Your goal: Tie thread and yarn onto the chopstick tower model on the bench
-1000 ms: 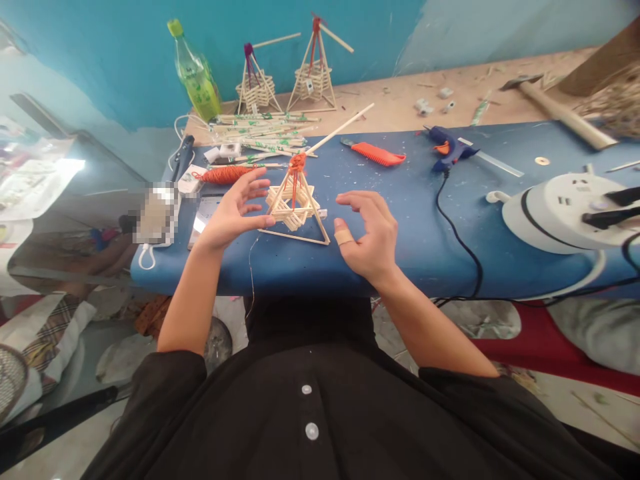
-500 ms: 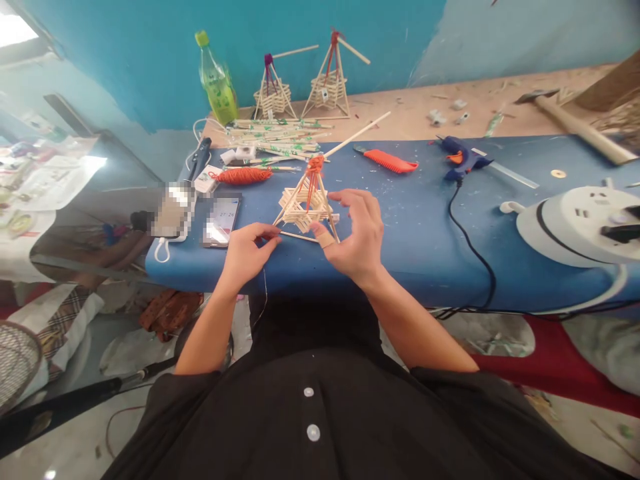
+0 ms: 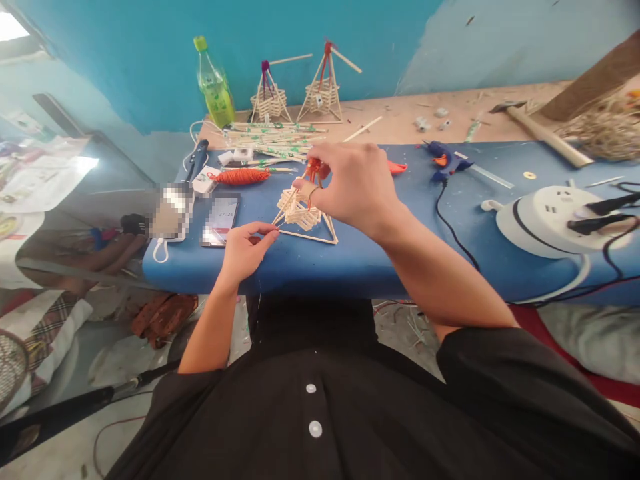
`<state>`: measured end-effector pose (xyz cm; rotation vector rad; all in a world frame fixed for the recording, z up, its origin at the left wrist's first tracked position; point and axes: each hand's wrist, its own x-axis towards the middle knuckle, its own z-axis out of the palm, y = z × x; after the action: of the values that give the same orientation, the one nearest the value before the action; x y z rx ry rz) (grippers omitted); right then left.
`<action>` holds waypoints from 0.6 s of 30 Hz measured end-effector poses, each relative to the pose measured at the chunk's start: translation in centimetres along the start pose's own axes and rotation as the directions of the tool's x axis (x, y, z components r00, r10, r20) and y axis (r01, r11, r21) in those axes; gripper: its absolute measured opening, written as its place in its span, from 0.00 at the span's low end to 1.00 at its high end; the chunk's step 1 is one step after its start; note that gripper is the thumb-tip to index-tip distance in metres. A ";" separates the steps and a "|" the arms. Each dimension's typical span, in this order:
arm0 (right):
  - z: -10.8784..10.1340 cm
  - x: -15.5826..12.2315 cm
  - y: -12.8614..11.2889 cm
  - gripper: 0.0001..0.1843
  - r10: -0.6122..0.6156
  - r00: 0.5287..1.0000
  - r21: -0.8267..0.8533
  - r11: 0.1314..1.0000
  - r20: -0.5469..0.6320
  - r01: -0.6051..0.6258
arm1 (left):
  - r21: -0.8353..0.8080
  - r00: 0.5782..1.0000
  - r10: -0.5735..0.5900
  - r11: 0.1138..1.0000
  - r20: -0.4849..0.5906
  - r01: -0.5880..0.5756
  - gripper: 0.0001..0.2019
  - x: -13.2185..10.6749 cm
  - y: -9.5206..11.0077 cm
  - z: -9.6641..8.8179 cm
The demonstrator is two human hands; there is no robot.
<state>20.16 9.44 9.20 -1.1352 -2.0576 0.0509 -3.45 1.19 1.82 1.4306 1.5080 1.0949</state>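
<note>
A small pyramid of wooden sticks (image 3: 301, 212) stands on the blue table cover in front of me, with a stack of crossed sticks hanging inside it. Orange cord wraps its peak, and one long stick slants out to the upper right. My right hand (image 3: 357, 187) reaches over the top, thumb and fingers closed around the corded peak and hiding part of it. At the lower left corner, my left hand (image 3: 249, 250) pinches a thin thread, whose loose end seems to hang below the hand.
Two similar stick pyramids (image 3: 320, 100) stand by the wall beside a green-capped bottle (image 3: 214, 87). Sticks in printed wrappers (image 3: 270, 139), an orange cord bundle (image 3: 240, 177) and a phone (image 3: 220, 220) lie left. Rightward are a glue gun (image 3: 446, 160), a hammer (image 3: 547, 133) and a white power strip (image 3: 555, 220).
My right hand has moved up from the pyramid's lower right side to its peak and closed there. My left hand stays at the lower left corner. The view has shifted slightly.
</note>
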 end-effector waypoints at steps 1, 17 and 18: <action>-0.2 0.3 -0.1 0.08 0.012 0.999 -0.023 1.000 0.036 -0.011 | 0.014 1.000 0.012 1.000 -0.006 -0.011 0.17 0.0 -0.1 0.0; -3.2 3.8 0.9 0.07 -0.064 0.967 0.104 0.994 0.245 0.039 | 0.318 0.880 0.444 0.820 0.171 -0.476 0.09 -2.6 4.2 1.0; -3.4 4.2 1.1 0.07 -0.070 0.962 0.102 0.994 0.265 0.045 | 0.329 0.862 0.471 0.796 0.189 -0.508 0.08 -2.5 4.8 1.1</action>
<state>21.83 12.10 13.68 -1.0557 -2.2986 0.2851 -0.61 -1.25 5.91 2.2010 1.3488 1.0422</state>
